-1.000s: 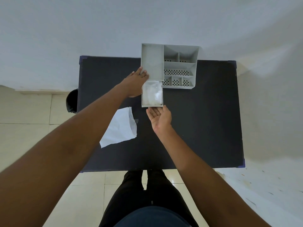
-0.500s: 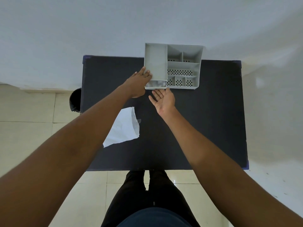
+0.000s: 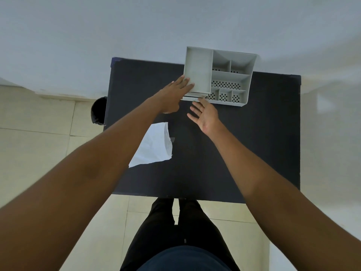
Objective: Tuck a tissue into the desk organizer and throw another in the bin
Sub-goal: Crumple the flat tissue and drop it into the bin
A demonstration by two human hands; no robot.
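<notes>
Grey plastic desk organizer [image 3: 218, 75] with perforated compartments sits at the far edge of the dark rectangular surface [image 3: 244, 149]. Left hand [image 3: 173, 94] lies flat, fingers extended, against the organizer's left near corner; it grips nothing. Right hand [image 3: 205, 114] is open, palm up, fingertips touching the organizer's near front edge. White flat tissue [image 3: 156, 145] lies on the surface near the left edge, partly under the left forearm. Black round bin [image 3: 98, 110] stands on the floor left of the surface.
</notes>
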